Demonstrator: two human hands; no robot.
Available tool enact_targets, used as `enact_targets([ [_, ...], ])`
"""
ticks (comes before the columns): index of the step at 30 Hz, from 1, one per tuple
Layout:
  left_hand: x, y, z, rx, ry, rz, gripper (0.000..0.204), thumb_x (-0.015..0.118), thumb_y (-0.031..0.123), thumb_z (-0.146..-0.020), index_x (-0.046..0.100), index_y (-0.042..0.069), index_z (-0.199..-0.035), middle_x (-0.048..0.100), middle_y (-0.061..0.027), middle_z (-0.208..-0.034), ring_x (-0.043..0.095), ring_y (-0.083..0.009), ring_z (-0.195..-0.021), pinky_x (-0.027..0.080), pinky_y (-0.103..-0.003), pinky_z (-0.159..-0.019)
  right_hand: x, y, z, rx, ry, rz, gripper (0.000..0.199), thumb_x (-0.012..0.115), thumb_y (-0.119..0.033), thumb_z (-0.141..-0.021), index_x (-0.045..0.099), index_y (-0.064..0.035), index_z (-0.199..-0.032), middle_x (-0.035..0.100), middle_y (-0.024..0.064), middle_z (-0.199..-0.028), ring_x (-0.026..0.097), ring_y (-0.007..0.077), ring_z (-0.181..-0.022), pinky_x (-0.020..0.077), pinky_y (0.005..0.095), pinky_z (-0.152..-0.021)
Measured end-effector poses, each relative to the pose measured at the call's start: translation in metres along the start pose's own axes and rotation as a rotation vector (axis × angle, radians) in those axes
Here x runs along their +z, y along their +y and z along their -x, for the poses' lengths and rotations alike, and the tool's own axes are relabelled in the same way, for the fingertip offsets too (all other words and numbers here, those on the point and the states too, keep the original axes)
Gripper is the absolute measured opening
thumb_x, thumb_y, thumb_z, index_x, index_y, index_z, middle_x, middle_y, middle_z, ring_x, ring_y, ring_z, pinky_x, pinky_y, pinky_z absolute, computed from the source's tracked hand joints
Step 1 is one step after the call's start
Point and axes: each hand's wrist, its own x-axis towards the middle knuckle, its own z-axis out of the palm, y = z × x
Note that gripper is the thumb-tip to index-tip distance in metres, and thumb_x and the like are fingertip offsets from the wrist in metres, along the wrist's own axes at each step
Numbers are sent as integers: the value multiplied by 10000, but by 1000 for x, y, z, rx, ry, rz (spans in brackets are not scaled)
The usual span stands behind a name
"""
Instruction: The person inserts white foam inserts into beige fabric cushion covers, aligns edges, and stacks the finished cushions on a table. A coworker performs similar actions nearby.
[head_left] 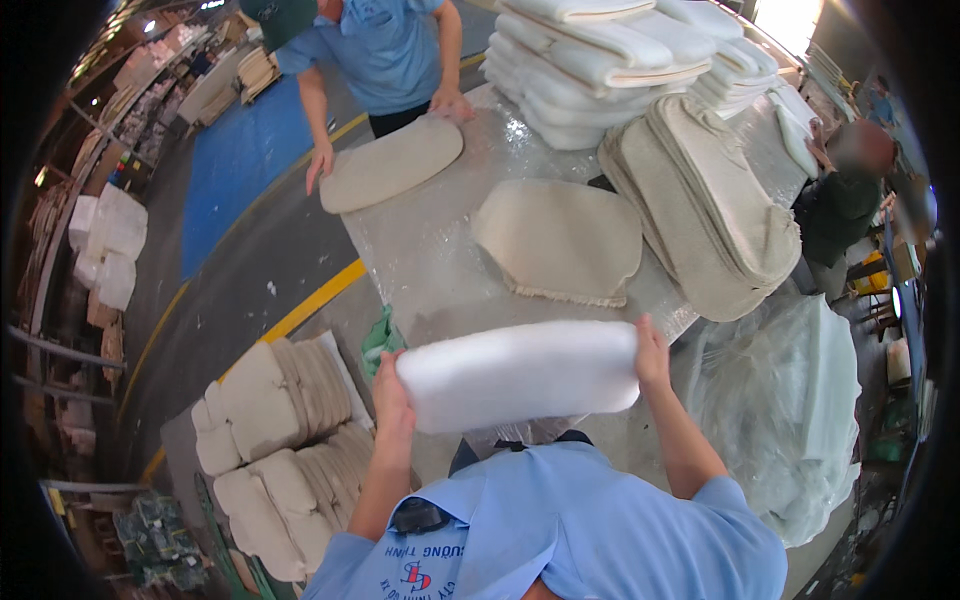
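Between my two hands I hold a white foam cushion pad [518, 375], one hand at each short end. My left hand [393, 393] is wrapped round its left end, and my right hand [652, 356] grips the right end. The pad hangs level in front of my body, over the near edge of the table [420, 265]. Just beyond it lies a beige fabric cushion cover [560, 240], flat, with a frayed near edge. To the right of that cover stands a thick stack of similar beige covers [690, 200].
White foam pads [600, 70] are piled high at the far side. Opposite, a co-worker in blue has both hands on a beige cushion [395, 163]. Finished-looking beige cushions [275, 400] stand in rows at lower left; a clear plastic bag [775, 400] bulges at right.
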Motion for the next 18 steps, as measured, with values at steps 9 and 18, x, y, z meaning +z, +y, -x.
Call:
enact_targets([
  [9, -82, -31, 44, 220, -119, 180, 454, 492, 411, -1130, 666, 21, -1283, 635, -29, -898, 637, -164, -875, 533, -346, -826, -2, 10, 91, -389, -101, -224, 406, 494, -302, -1085, 651, 5, -871, 671, 73, -963, 569, 141, -900, 436, 294, -844],
  [18, -83, 26, 73, 439, -77, -515, 478, 615, 374, -1072, 652, 7, -1377, 731, -97, -1191, 663, -231, -1158, 484, -402, -1066, -16, 19, 88, -296, -220, -126, 370, 453, -233, -1053, 673, 32, -918, 680, 128, -1051, 604, 215, -1036, 430, 337, -1000],
])
